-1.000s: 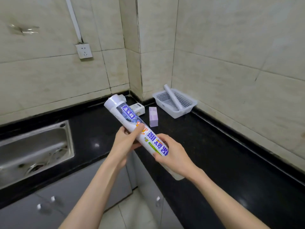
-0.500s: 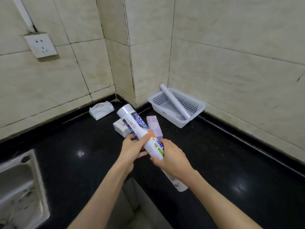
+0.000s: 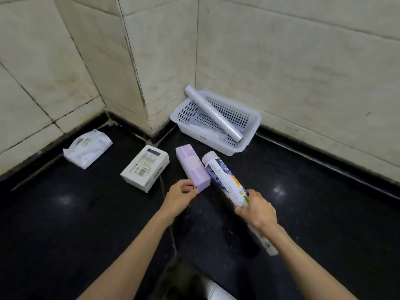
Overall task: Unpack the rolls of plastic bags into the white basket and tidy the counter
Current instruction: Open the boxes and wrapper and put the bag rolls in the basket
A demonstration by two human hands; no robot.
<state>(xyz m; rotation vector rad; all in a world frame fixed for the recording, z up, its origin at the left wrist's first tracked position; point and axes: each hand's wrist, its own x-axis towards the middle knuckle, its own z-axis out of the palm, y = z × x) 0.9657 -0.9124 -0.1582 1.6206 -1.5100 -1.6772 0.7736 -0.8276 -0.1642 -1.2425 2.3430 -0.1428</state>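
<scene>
Head view, right hand (image 3: 257, 213) gripping packaged roll (image 3: 227, 182); left hand (image 3: 180, 194) at purple box (image 3: 192, 167)

Nothing here reads cleanly. The wrapped roll (image 3: 225, 182) in the right hand (image 3: 257, 213) carries a printed label with blue and orange marks, probably characters, but they blur out. The white box (image 3: 145, 167) shows a barcode and rows of small print, too fine to make out. The purple box (image 3: 192, 167) has a pale label, unreadable. The white packet (image 3: 87, 148) bears a faint round mark, also illegible.
</scene>
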